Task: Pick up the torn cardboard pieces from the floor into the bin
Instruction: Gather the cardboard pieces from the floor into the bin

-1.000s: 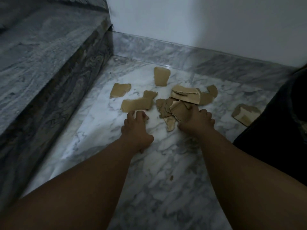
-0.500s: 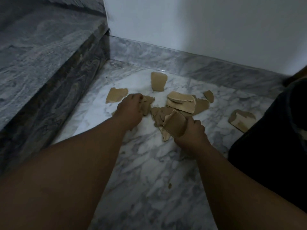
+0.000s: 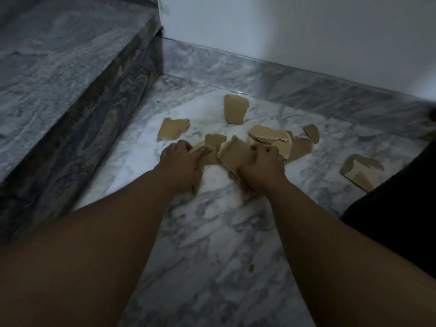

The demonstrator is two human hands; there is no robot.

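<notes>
Far to the left of the cardboard heap (image 3: 278, 140) rises a grey marble step (image 3: 59, 79), its dark riser meeting the pale marble floor (image 3: 212, 232). Left of the heap and apart from it, a flat scrap (image 3: 173, 132) lies alone on the floor.

At the heap's left edge is the left hand (image 3: 182, 161), knuckles up. Its fingers are curled down and its thumb is laid along a jagged piece (image 3: 214, 143), which it grips. A little more cardboard shows under its palm. Beyond the heap, toward the skirting (image 3: 259, 74) and the white wall (image 3: 306, 31), a tall piece (image 3: 236, 109) lies by itself.

At the heap's near edge, the right hand (image 3: 262, 164) has its fingers hooked over the far edge of a ribbed piece (image 3: 234, 153) and holds it tilted off the floor. Torn bits are bunched beneath its wrist. On the near side of the heap, between the forearms, a tiny crumb (image 3: 251, 268) sits on the floor.

Just right of the heap lies a small scrap (image 3: 312, 133). Well to the right of it, a folded piece (image 3: 361, 169) lies beside a dark mass (image 3: 401, 220) at the frame's edge; I cannot tell what that mass is.
</notes>
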